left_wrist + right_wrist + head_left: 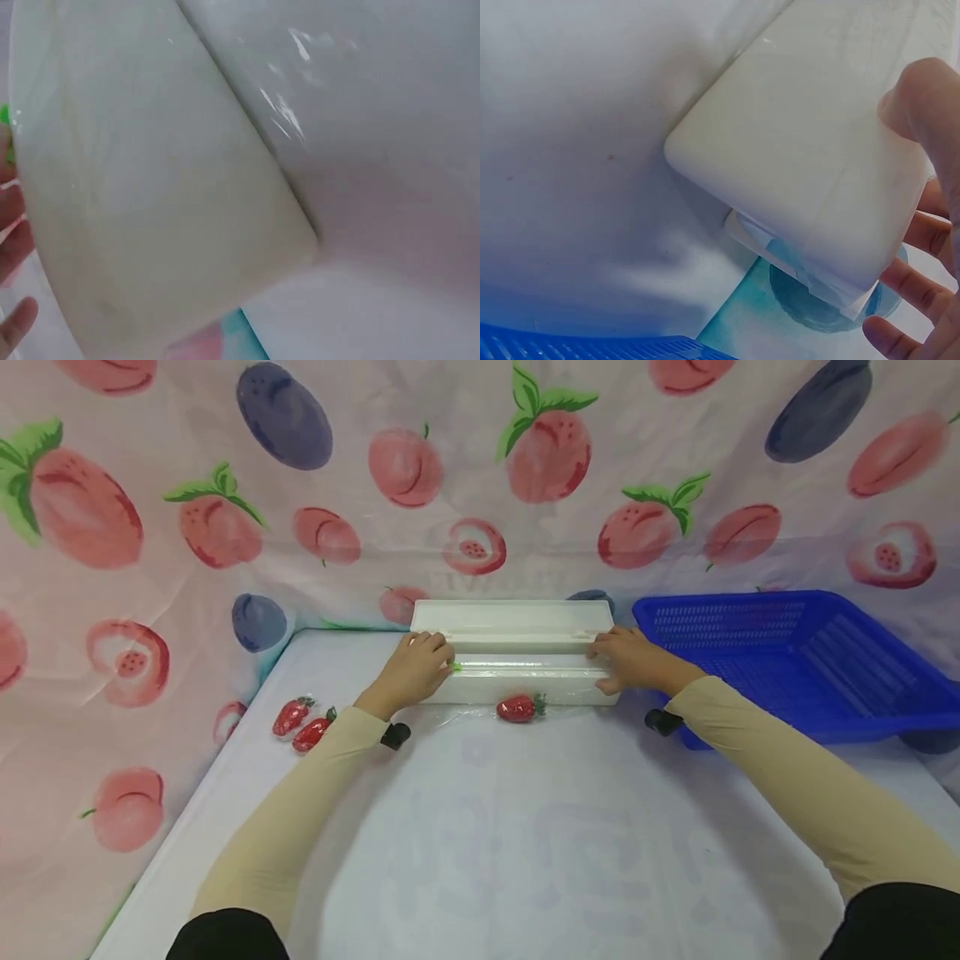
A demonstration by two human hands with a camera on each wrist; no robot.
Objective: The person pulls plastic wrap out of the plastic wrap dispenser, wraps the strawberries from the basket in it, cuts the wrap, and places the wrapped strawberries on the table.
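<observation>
A white cling film dispenser [517,687] stands at the table's back with its lid [513,614] tipped up. My left hand [412,670] holds its left end, fingers curled at the lid's edge beside a small green piece [456,667]. At the other end my right hand [637,662] grips the dispenser. In the right wrist view the thumb [915,97] presses its front face, the other fingers behind the edge. Clear film hangs over the front, and a red strawberry [519,708] with green leaves lies against it. The left wrist view shows the dispenser's front [150,180]; only fingertips appear there.
Two red strawberries [292,717], seemingly film-wrapped, lie on the white table [480,843] near my left forearm. A blue plastic basket [795,731] stands right of the dispenser, close to my right forearm. Fruit-printed cloth [450,410] hangs behind the table.
</observation>
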